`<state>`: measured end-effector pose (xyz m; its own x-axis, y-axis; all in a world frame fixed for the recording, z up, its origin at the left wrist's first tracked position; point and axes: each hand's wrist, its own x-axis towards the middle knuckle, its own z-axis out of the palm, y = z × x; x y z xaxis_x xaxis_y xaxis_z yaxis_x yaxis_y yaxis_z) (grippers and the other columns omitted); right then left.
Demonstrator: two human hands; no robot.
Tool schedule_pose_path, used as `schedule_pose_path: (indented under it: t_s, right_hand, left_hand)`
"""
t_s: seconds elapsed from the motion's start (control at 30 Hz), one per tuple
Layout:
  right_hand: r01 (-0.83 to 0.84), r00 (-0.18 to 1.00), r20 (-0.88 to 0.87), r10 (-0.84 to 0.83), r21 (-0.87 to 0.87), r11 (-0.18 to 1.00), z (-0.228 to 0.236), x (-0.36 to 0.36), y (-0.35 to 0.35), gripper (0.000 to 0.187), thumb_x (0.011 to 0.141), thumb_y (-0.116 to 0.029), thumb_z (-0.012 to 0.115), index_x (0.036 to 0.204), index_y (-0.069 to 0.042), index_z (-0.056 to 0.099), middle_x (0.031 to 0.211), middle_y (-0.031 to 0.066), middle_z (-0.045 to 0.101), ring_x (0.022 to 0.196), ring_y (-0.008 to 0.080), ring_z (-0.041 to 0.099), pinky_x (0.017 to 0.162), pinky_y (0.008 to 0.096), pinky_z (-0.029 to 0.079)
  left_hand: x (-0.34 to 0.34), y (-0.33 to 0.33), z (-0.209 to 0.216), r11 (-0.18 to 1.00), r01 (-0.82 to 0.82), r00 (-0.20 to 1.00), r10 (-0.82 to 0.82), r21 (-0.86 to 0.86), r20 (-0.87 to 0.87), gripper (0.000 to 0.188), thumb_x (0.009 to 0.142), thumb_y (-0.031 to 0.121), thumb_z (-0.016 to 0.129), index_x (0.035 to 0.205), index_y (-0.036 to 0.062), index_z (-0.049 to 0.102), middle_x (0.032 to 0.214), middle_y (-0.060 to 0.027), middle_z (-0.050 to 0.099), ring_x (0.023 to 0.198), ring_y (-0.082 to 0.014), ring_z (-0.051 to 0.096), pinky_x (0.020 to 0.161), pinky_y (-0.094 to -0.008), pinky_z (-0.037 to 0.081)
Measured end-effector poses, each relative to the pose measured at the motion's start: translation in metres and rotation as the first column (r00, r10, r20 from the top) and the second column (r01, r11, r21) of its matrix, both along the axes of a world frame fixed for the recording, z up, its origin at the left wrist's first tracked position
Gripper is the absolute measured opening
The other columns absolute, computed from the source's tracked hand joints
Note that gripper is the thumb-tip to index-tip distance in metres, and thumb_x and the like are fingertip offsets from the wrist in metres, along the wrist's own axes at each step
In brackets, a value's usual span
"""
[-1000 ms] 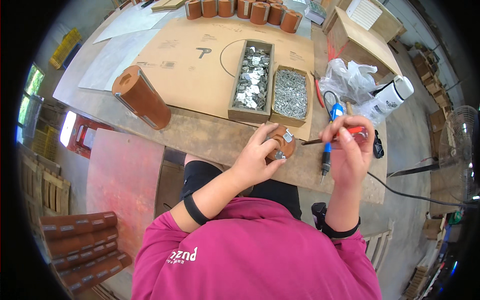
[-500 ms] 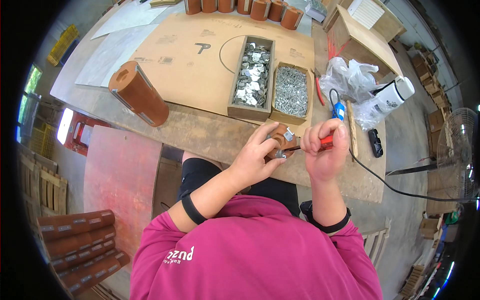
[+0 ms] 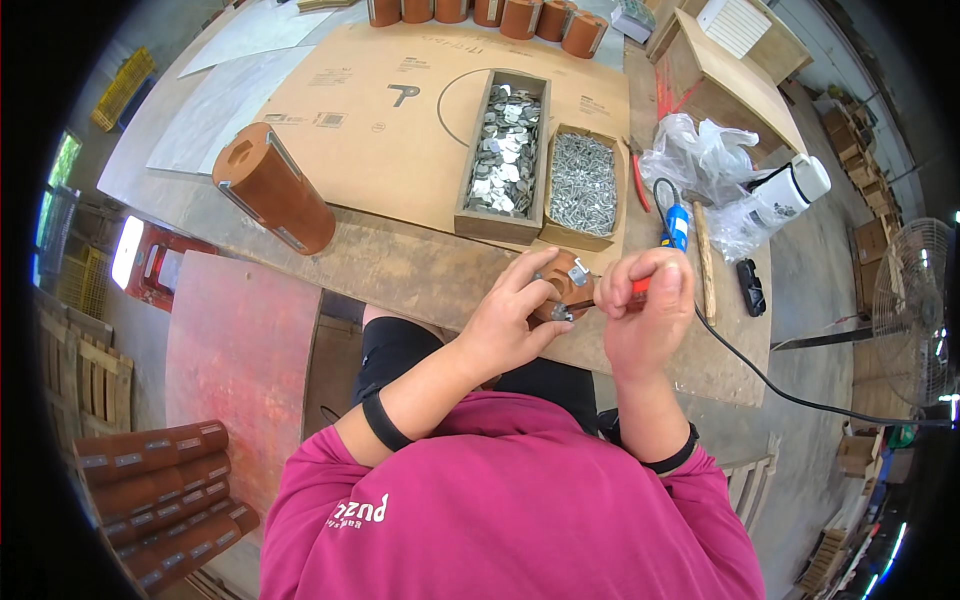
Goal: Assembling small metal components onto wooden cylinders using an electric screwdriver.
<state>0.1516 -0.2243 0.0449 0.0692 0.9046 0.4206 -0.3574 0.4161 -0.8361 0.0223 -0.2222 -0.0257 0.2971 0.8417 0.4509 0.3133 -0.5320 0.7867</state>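
Note:
At the table's near edge, my left hand [image 3: 512, 312] grips a reddish-brown cylinder [image 3: 568, 291]. Its end faces up, and a small metal plate [image 3: 579, 271] sits at the rim. Another small metal piece [image 3: 562, 313] shows by my left fingertips. My right hand [image 3: 650, 305] is wrapped around a red-handled screwdriver [image 3: 641, 287], whose shaft points left at the cylinder; its tip is hard to make out. Beyond my hands stand a wooden box of flat metal pieces [image 3: 486, 228] and a cardboard box of screws or nails [image 3: 580, 238].
Left on the table stands another brown cylinder [image 3: 285, 195]; several more line the far edge [image 3: 520, 20]. At right lie red-handled pliers [image 3: 638, 180], a blue corded tool [image 3: 676, 228], a wooden stick [image 3: 706, 260], plastic bags [image 3: 700, 155], a white bottle [image 3: 788, 190] and a black object [image 3: 750, 287].
My right hand has shifted slightly left, closer to the cylinder, and turned a little, so less of the red handle shows. My left hand keeps its grip.

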Motion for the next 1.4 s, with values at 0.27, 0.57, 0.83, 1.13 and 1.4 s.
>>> schedule_pose_path:
  t_s: [0.27,0.57,0.83,1.13,1.4]
  right_hand:
    - [-0.034,0.997,-0.067,0.036,0.020,0.999,0.004,0.008,0.004,0.023,0.091,-0.025,0.040,0.081,-0.005,0.041,0.059,0.0054,0.043,0.048,0.0095,0.036,0.045,0.0223,0.032]
    - [-0.009,0.998,-0.055,0.010,0.006,1.000,-0.002,0.005,0.003,0.022,0.091,-0.025,0.040,0.081,-0.005,0.041,0.059,0.0047,0.043,0.049,0.0091,0.037,0.045,0.0223,0.033]
    - [0.011,1.000,-0.003,-0.011,0.026,1.000,-0.002,0.001,0.001,0.020,0.090,-0.024,0.044,0.085,-0.005,0.041,0.063,0.0040,0.044,0.052,0.0086,0.039,0.048,0.0216,0.035]
    - [0.176,0.982,-0.061,-0.181,-0.075,0.982,-0.002,-0.006,0.000,0.016,0.091,-0.020,0.039,0.093,-0.004,0.042,0.071,0.0062,0.047,0.057,0.0095,0.043,0.053,0.0222,0.038]
    - [0.025,0.988,0.150,-0.018,-0.043,0.999,0.002,0.004,0.000,0.011,0.088,-0.014,0.042,0.090,-0.003,0.045,0.075,0.0065,0.050,0.062,0.0096,0.047,0.057,0.0221,0.040]
  left_hand:
    - [0.000,0.002,0.000,0.999,-0.016,1.000,0.016,0.048,-0.004,0.031,0.058,0.007,0.073,0.080,0.0016,0.053,0.120,-0.0222,0.041,0.095,-0.0344,0.053,0.075,-0.0332,0.045]
    - [0.000,0.001,0.000,1.000,-0.008,1.000,0.008,0.022,-0.002,0.030,0.058,0.008,0.073,0.080,0.0017,0.053,0.121,-0.0229,0.040,0.096,-0.0344,0.053,0.077,-0.0339,0.044]
    - [-0.001,0.001,-0.001,0.999,-0.016,1.000,0.017,0.039,-0.017,0.030,0.059,0.009,0.073,0.080,0.0020,0.053,0.121,-0.0213,0.040,0.084,-0.0300,0.057,0.072,-0.0326,0.046]
    - [-0.001,0.001,0.000,0.999,-0.013,1.000,0.013,0.036,-0.016,0.033,0.056,0.010,0.075,0.080,0.0025,0.053,0.121,-0.0213,0.041,0.095,-0.0343,0.053,0.076,-0.0342,0.045]
    - [-0.002,0.002,0.000,0.997,-0.021,0.999,0.023,0.074,-0.023,0.033,0.056,0.010,0.075,0.079,0.0028,0.053,0.120,-0.0217,0.042,0.097,-0.0349,0.052,0.078,-0.0350,0.045]
